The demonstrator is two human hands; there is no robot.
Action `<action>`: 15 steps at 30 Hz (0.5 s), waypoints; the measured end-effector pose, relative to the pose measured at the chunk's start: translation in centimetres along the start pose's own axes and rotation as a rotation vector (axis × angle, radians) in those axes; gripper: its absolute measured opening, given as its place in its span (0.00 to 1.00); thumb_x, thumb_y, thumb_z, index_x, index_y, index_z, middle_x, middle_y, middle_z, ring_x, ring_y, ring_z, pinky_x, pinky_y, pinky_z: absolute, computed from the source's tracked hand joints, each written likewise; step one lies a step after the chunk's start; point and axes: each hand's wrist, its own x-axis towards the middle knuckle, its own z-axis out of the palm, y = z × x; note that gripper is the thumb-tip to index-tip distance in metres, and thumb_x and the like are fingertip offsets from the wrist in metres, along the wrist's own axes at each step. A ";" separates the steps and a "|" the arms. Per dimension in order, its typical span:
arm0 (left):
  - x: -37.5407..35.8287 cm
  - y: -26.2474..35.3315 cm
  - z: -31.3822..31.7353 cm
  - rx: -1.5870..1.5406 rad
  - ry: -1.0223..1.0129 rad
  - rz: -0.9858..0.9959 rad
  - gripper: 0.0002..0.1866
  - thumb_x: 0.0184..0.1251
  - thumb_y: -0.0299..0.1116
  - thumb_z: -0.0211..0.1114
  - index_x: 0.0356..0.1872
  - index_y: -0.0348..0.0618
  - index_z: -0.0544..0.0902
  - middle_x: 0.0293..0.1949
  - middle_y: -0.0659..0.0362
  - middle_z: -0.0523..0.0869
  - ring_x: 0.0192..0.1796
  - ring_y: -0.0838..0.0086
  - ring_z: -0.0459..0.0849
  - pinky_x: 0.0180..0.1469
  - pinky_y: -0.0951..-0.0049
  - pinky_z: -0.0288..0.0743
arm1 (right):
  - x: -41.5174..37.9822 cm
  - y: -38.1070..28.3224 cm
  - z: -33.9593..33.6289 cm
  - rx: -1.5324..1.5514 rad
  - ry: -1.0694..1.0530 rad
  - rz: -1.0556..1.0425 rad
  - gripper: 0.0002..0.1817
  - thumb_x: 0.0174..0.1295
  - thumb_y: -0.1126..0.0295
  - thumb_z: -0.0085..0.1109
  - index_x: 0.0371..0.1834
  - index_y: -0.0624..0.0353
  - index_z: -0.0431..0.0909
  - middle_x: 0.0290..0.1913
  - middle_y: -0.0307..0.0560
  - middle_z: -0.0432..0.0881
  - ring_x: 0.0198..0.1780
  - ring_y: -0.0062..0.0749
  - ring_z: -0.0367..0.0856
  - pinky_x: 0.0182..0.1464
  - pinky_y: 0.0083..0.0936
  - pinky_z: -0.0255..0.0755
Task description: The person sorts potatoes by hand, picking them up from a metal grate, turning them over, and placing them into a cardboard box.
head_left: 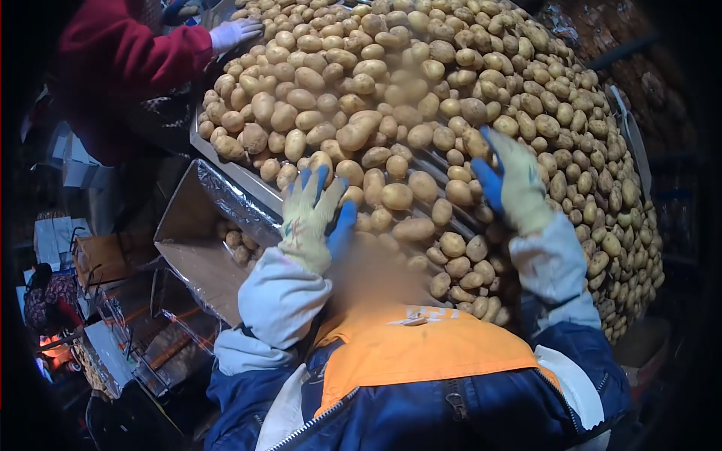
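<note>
A large heap of potatoes (396, 197) covers the sorting surface in front of me. My left hand (312, 210), in a pale glove with blue fingertips, rests at the near left edge of the heap with its fingers spread. Potatoes lie at its fingertips, and none is visibly held. On the right, my right hand (514, 180) wears the same kind of glove. Its thumb and fingers are apart, curved beside a potato (475, 143). Between the hands, metal bars (444, 169) show through a gap among the potatoes.
An open cardboard box (199, 259) with some potatoes inside stands below the metal rim (239, 177) at left. A co-worker's gloved hand (235, 35) and red sleeve reach the heap at upper left. Another person (53, 301) is at far left, near carts and boxes.
</note>
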 end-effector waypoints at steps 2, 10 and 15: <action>-0.5 0.4 0.1 -0.291 0.116 -0.001 0.20 0.69 0.32 0.71 0.61 0.43 0.86 0.65 0.38 0.82 0.66 0.40 0.81 0.70 0.46 0.74 | 3.1 1.0 1.3 -0.131 -0.042 0.045 0.26 0.64 0.60 0.69 0.65 0.53 0.81 0.58 0.57 0.86 0.58 0.53 0.85 0.59 0.47 0.79; -0.3 2.2 -1.0 -0.368 0.070 -0.033 0.18 0.68 0.29 0.72 0.58 0.43 0.87 0.55 0.43 0.88 0.57 0.46 0.87 0.62 0.52 0.81 | 3.1 -0.3 1.9 0.164 -0.155 0.181 0.24 0.61 0.63 0.74 0.61 0.53 0.82 0.50 0.55 0.87 0.51 0.50 0.86 0.55 0.40 0.81; 2.2 1.7 -1.1 -0.280 0.059 -0.046 0.21 0.69 0.30 0.71 0.62 0.41 0.83 0.56 0.43 0.87 0.56 0.45 0.87 0.60 0.52 0.81 | 1.1 -6.5 2.0 0.034 -0.349 -0.160 0.14 0.64 0.67 0.67 0.51 0.56 0.80 0.42 0.55 0.86 0.44 0.55 0.87 0.45 0.46 0.79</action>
